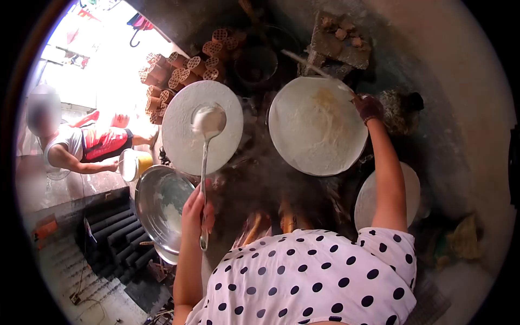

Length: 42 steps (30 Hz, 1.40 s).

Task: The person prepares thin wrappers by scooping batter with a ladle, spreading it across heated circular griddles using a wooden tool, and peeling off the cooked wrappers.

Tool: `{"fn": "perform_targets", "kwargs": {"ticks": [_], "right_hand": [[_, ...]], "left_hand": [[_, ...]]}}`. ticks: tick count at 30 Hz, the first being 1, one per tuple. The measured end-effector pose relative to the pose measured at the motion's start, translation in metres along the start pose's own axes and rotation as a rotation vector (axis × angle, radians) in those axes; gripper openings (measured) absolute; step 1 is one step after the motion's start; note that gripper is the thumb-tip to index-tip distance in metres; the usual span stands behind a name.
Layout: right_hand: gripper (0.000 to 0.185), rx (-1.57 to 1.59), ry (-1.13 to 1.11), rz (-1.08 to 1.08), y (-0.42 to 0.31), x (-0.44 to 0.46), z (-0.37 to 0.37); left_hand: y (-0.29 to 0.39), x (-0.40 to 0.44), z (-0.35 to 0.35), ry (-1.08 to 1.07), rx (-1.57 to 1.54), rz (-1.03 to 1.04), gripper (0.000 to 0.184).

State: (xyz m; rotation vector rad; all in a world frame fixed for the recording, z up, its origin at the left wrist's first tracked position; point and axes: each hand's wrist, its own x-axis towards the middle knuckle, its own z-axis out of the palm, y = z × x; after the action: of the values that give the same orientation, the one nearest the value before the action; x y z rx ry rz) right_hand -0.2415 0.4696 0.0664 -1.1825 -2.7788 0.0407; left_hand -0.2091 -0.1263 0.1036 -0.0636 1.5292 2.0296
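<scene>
My left hand (198,210) is closed round the long handle of a metal ladle (208,120). The ladle's bowl, coated in white batter, rests over the middle of a round white surface (179,116). At the right, my right hand (370,107), in a dark red glove or wrap, is closed round a thin pale stick (309,65). The stick slants up and left across the upper edge of a second round white surface (319,127), which has a brownish patch in it.
A metal basin (157,206) with white batter stands at the lower left. Another round white surface (414,189) lies beside my right arm. Perforated clay cylinders (196,65) are stacked behind. Firewood (255,227) lies close to my body. A person (65,149) at the left holds a bucket (130,165).
</scene>
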Motion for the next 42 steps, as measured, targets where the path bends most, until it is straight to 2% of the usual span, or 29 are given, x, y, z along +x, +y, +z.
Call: {"fn": "perform_targets", "kwargs": {"ticks": [2, 3, 4, 6, 8, 9, 10, 11, 12, 13, 15, 16, 18, 19, 21, 23, 25, 26, 29, 30, 32, 33, 34, 35, 36, 37, 38, 40, 42], "right_hand": [[0.044, -0.071, -0.006, -0.182, -0.008, -0.009, -0.030], [0.044, -0.077, 0.001, -0.177, -0.007, -0.003, -0.041], [0.044, 0.041, -0.038, -0.121, -0.005, 0.007, -0.049], [0.043, 0.177, -0.072, -0.048, 0.020, 0.002, -0.038], [0.047, 0.013, 0.044, -0.009, 0.018, -0.003, -0.025], [0.054, -0.011, 0.057, -0.012, 0.025, -0.005, -0.008], [0.061, -0.156, 0.144, -0.120, 0.043, 0.000, 0.027], [0.060, -0.243, 0.068, -0.095, 0.056, 0.008, 0.053], [0.060, -0.289, 0.021, -0.093, 0.053, 0.009, 0.059], [0.059, -0.335, -0.026, -0.093, 0.052, 0.010, 0.067], [0.056, 0.107, 0.090, -0.058, 0.039, -0.009, 0.059], [0.056, 0.109, 0.088, -0.066, 0.042, -0.008, 0.067], [0.054, 0.164, 0.148, -0.167, 0.053, -0.005, 0.085], [0.054, 0.160, 0.141, -0.179, 0.051, 0.000, 0.086], [0.041, 0.012, 0.173, -0.093, 0.042, -0.016, 0.052], [0.044, 0.059, 0.106, -0.168, 0.021, -0.027, -0.018], [0.044, 0.420, 0.102, -0.317, 0.030, -0.022, -0.037], [0.042, 0.609, -0.107, -0.309, 0.048, 0.006, -0.045], [0.041, 0.390, -0.226, -0.189, 0.041, 0.022, -0.103], [0.040, 0.447, -0.184, -0.139, 0.052, 0.020, -0.091], [0.036, 0.666, -0.110, 0.052, 0.076, 0.008, -0.037], [0.052, 0.537, -0.127, 0.215, 0.095, 0.004, 0.013], [0.070, 0.412, -0.162, 0.374, 0.113, 0.002, 0.062], [0.047, 0.652, 0.120, 0.237, 0.085, -0.070, 0.062], [0.057, 0.627, 0.247, 0.387, 0.098, -0.084, 0.127], [0.051, 0.752, 0.287, 0.487, 0.071, -0.139, 0.123], [0.042, 0.895, 0.343, 0.567, 0.077, -0.171, 0.169], [0.031, 1.020, 0.279, 0.865, 0.065, -0.220, 0.210], [0.022, 1.754, 0.294, 1.068, 0.007, -0.310, 0.102]], "left_hand": [[0.005, 0.031, -0.002, -0.143, -0.513, -0.195, 0.039], [0.007, 0.038, -0.003, -0.177, -0.691, -0.258, 0.036], [0.010, 0.040, -0.004, -0.185, -0.688, -0.267, 0.036], [0.008, 0.040, 0.005, -0.253, -0.967, -0.352, 0.037], [0.008, 0.020, -0.001, -0.265, -0.905, -0.281, 0.039], [0.005, 0.003, -0.002, -0.199, -0.484, -0.081, 0.040], [-0.001, -0.011, -0.003, -0.122, -0.064, 0.120, 0.041], [-0.008, -0.021, -0.002, -0.089, 0.094, 0.189, 0.044], [-0.008, -0.019, 0.001, -0.081, 0.095, 0.184, 0.044], [-0.011, -0.014, 0.005, -0.063, -0.039, 0.107, 0.042], [-0.006, -0.002, 0.015, -0.091, -0.357, -0.048, 0.040], [-0.006, 0.004, 0.017, -0.083, -0.359, -0.044, 0.040], [-0.015, 0.013, 0.015, -0.195, -0.743, -0.212, 0.040], [-0.020, 0.024, 0.006, -0.321, -0.848, -0.245, 0.041], [-0.020, 0.026, 0.000, -0.312, -0.893, -0.285, 0.041], [-0.012, 0.026, -0.007, -0.304, -0.934, -0.313, 0.041], [0.000, 0.018, -0.015, -0.248, -0.980, -0.321, 0.041], [0.002, 0.010, -0.017, -0.253, -0.978, -0.325, 0.041], [0.028, 0.018, -0.007, -0.309, -0.636, 0.051, 0.041], [0.035, 0.023, -0.003, -0.317, -0.632, 0.053, 0.041], [0.042, 0.024, 0.000, -0.080, 0.029, 0.218, 0.040], [0.046, 0.034, 0.005, -0.046, 0.032, 0.128, 0.039], [0.048, 0.045, 0.006, -0.052, 0.039, 0.137, 0.039], [0.046, 0.056, 0.004, -0.142, -0.111, 0.040, 0.038], [0.042, 0.072, 0.005, -0.235, -0.250, -0.074, 0.038], [0.035, 0.081, 0.005, -0.268, -0.258, -0.146, 0.036], [0.024, 0.084, 0.005, -0.307, -0.258, -0.225, 0.034], [0.011, 0.110, 0.013, -0.410, -0.170, -0.290, 0.031], [-0.004, 0.130, 0.037, -0.445, -0.139, -0.393, 0.032]]}}
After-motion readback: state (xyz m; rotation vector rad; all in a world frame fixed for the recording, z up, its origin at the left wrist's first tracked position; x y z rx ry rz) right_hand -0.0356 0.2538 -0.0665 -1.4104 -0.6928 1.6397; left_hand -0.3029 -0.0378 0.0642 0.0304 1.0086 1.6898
